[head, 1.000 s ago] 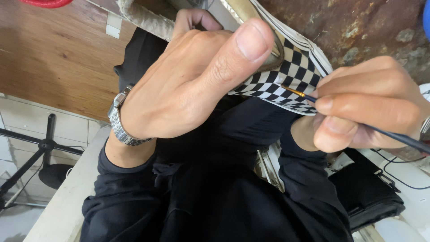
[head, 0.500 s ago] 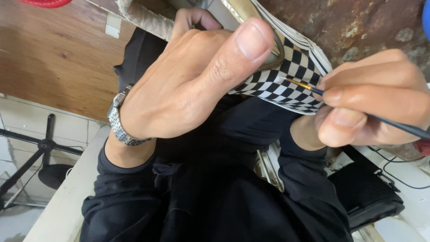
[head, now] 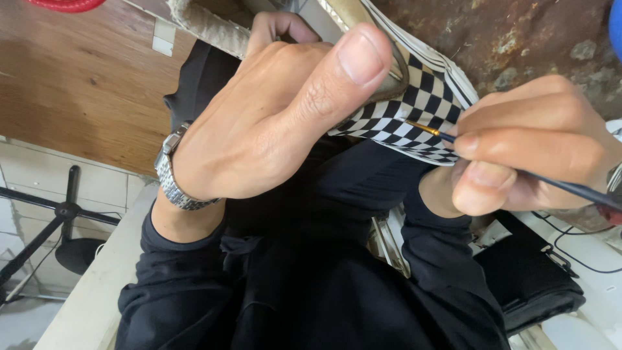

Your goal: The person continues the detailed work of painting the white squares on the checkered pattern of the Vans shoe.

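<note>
My left hand (head: 272, 123) clamps the light, soft-sided checkered shoe (head: 414, 110) by its firmer edge, while my right hand (head: 531, 149) pinches the slim, delicate brush (head: 492, 162) near its tip.

Black-and-white checkered shoe (head: 414, 120) held aloft, tilted, gripped from the side under a thumb, thin dark-handled paintbrush (head: 557, 185) with a gold ferrule, pinched between fingertips, its tip touching the checkered cloth

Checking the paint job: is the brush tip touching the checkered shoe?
Touching. The head view shows the brush tip meeting the shoe with no gap, held by the right hand.
</note>
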